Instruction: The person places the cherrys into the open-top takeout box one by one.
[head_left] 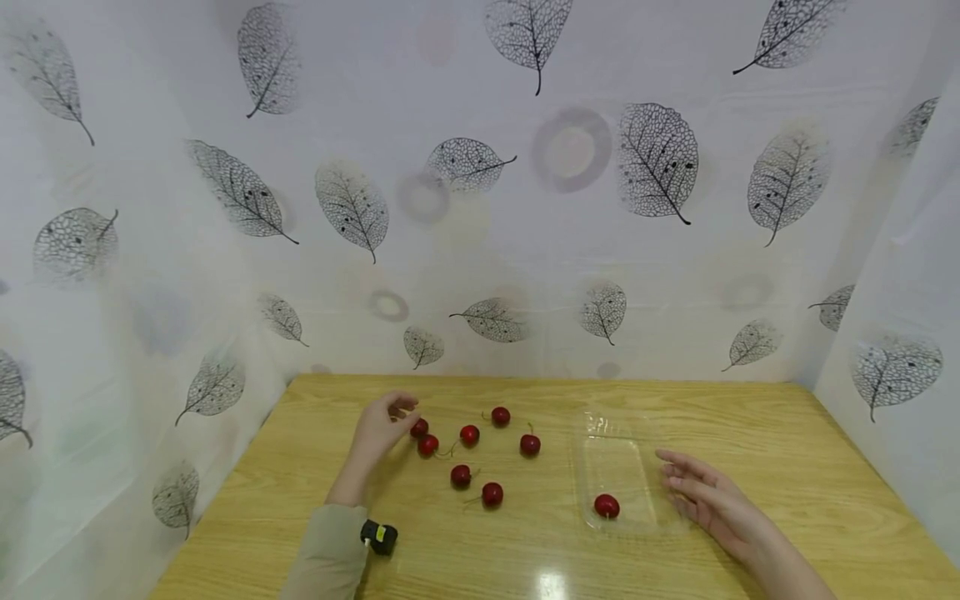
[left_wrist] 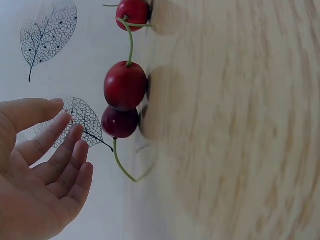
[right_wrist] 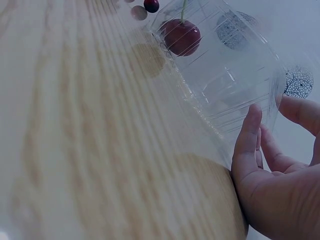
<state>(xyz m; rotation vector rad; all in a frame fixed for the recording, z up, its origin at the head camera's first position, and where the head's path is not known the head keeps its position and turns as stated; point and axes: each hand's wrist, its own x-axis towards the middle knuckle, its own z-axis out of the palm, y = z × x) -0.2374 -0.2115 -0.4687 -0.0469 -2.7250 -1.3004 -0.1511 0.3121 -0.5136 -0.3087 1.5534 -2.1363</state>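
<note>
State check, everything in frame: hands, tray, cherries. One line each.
Left hand: relaxed, holding nothing
Right hand: relaxed at the tray's edge, contact unclear
Clear tray: flat on the table, no lid seen
Inner cherry: inside the tray, stem on
Seven outer cherries: loose on the table

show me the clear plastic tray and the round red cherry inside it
Clear plastic tray (head_left: pixel 618 471): head view, on its bare floor.
Round red cherry (head_left: pixel 607 505): head view, middle of its skin.
</note>
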